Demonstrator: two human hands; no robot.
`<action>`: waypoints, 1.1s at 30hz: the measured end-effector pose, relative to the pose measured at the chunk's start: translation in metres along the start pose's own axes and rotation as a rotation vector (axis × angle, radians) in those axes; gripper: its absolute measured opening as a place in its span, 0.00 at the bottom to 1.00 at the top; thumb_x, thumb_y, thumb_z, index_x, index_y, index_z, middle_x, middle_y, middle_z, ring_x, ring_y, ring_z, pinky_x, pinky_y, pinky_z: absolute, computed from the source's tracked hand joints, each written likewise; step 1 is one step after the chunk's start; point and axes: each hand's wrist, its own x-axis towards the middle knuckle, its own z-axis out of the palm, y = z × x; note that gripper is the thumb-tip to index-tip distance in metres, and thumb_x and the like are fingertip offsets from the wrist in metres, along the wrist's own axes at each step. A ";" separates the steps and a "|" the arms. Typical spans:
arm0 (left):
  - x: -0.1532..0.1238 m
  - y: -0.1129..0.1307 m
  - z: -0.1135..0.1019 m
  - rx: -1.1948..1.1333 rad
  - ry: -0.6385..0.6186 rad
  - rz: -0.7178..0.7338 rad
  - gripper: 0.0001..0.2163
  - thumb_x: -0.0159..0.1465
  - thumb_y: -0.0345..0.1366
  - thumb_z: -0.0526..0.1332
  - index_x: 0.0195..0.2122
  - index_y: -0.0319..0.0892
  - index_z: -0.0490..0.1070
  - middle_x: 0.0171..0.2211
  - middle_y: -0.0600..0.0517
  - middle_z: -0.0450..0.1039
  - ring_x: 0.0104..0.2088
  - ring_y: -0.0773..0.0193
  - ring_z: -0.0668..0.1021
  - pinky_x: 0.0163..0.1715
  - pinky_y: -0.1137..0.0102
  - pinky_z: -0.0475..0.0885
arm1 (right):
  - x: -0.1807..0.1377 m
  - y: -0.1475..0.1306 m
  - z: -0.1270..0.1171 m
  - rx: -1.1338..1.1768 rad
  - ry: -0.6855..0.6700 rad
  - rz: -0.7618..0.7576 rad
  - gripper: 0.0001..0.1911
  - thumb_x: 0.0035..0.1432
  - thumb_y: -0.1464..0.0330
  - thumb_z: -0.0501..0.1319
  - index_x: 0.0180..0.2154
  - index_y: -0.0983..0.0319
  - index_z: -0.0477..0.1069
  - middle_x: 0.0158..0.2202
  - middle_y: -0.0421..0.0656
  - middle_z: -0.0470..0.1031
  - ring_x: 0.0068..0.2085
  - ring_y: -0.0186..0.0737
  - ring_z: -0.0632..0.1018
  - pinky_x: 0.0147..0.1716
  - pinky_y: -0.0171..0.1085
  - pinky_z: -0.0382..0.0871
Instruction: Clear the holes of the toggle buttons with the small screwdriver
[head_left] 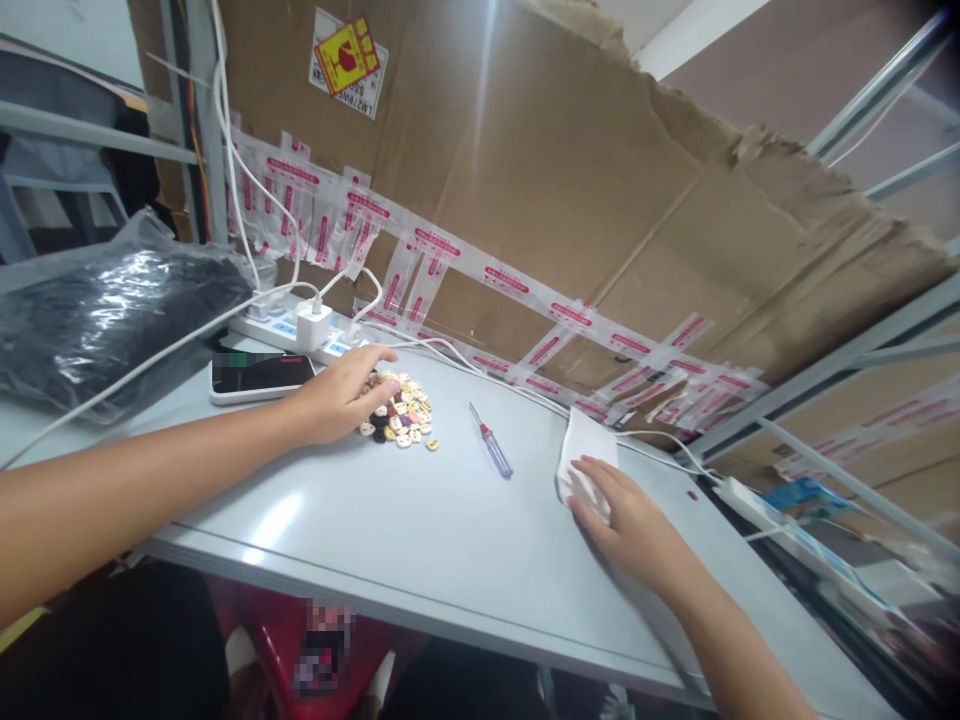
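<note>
My left hand [341, 395] reaches across the grey table [420, 520] and rests on a small pile of mixed buttons [401, 412], its fingers curled over the pile's near side. My right hand [626, 515] lies flat with its fingers stretched onto the lower end of a white folded cloth [581, 450]. Between the two hands lies a small screwdriver with a clear blue handle [491, 442], untouched.
A phone [255, 377] lies left of the buttons, beside a white power strip with a charger [311, 325] and white cables. A black plastic bag [112, 310] sits at far left. Taped cardboard [570, 190] walls the back; another power strip [750, 497] lies at right.
</note>
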 end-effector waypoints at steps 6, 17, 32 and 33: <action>0.001 0.002 0.000 0.056 0.051 0.082 0.16 0.68 0.44 0.52 0.51 0.40 0.66 0.50 0.45 0.71 0.51 0.53 0.72 0.53 0.61 0.66 | 0.011 0.017 0.007 0.071 0.010 0.081 0.23 0.63 0.55 0.52 0.50 0.62 0.72 0.52 0.54 0.77 0.51 0.57 0.78 0.53 0.54 0.71; 0.014 0.020 -0.012 0.149 0.191 0.395 0.08 0.63 0.30 0.52 0.40 0.41 0.68 0.33 0.51 0.69 0.37 0.61 0.72 0.41 0.66 0.67 | 0.038 -0.083 -0.025 0.044 -0.142 -0.020 0.19 0.66 0.60 0.52 0.51 0.62 0.72 0.49 0.50 0.78 0.48 0.49 0.78 0.45 0.43 0.69; 0.063 0.069 0.017 0.307 -0.283 0.495 0.07 0.62 0.35 0.54 0.34 0.43 0.71 0.32 0.51 0.71 0.30 0.63 0.71 0.32 0.68 0.62 | 0.087 -0.118 0.007 -0.031 0.025 -0.126 0.12 0.65 0.59 0.56 0.41 0.61 0.70 0.39 0.46 0.74 0.38 0.45 0.75 0.34 0.39 0.60; 0.059 0.073 0.015 0.345 -0.384 0.435 0.07 0.62 0.38 0.56 0.32 0.44 0.72 0.29 0.52 0.71 0.28 0.63 0.71 0.30 0.68 0.60 | 0.088 -0.115 0.010 -0.050 0.027 -0.071 0.13 0.65 0.59 0.56 0.42 0.61 0.69 0.40 0.46 0.74 0.39 0.46 0.76 0.33 0.40 0.59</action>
